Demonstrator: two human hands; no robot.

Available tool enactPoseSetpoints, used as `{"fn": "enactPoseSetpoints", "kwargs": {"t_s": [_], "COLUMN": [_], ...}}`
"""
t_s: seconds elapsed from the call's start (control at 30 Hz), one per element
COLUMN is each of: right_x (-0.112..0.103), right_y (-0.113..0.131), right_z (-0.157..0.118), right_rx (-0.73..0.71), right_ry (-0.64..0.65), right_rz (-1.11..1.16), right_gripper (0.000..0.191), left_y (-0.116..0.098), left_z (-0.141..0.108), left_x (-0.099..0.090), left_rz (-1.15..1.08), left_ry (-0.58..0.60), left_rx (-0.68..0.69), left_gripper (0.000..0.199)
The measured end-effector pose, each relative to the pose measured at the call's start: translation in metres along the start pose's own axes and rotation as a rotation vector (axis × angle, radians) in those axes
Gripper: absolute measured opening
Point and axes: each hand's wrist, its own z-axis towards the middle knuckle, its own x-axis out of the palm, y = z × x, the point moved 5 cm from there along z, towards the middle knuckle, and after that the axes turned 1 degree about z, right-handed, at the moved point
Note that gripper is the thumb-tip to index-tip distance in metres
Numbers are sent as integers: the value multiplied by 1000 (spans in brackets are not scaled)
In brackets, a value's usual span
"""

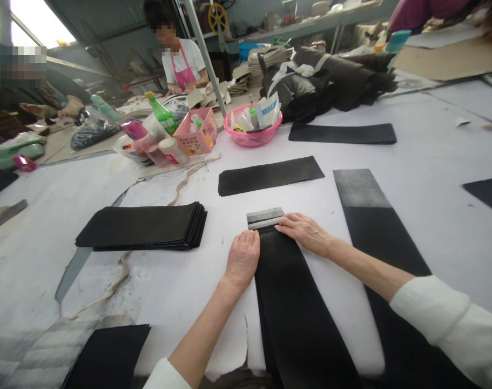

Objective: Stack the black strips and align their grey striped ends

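A long black strip [294,297] runs from the near edge to the middle of the white-covered table, its far end under both hands. My left hand [243,256] pinches the strip's far left corner, fingers closed. On the right corner, my right hand [304,232] presses with its thumb and fingers closed together. Just beyond the fingertips lies a grey-coated end piece [265,217] with a dark line across it. To the right rests another black strip [385,237] with a greyish far end. A thick stack of black pieces [140,227] sits on the left.
Beyond the hands lie two smaller black stacks [270,175] [343,133]. A pink basin [254,135], a pink box [197,135] and bottles [162,113] stand at the back. A person in a pink apron [184,67] works behind them. Black rolls [343,75] lie back right.
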Motion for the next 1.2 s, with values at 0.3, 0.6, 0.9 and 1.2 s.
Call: {"fn": "enactPoseSetpoints", "kwargs": {"t_s": [0.3,0.6,0.9,1.2], "right_x": [-2,-4,-4,-6], "right_y": [-2,-6,-9,-5], "right_z": [-9,-19,-28,-28], "right_rx": [31,44,90,107], "right_ry": [7,-50,-103,-113], "right_rz": [-7,-8,32,-19], "right_gripper": [30,29,26,24], "left_y": [-1,-3,-3,8], "left_z": [-3,-6,-10,-11], "left_x": [-1,3,2,-17], "left_rz": [16,65,20,-51], "left_ry": [-17,-65,-111,-9], "left_rx": [9,-8,-48,-115], "left_gripper": [29,31,35,15]}}
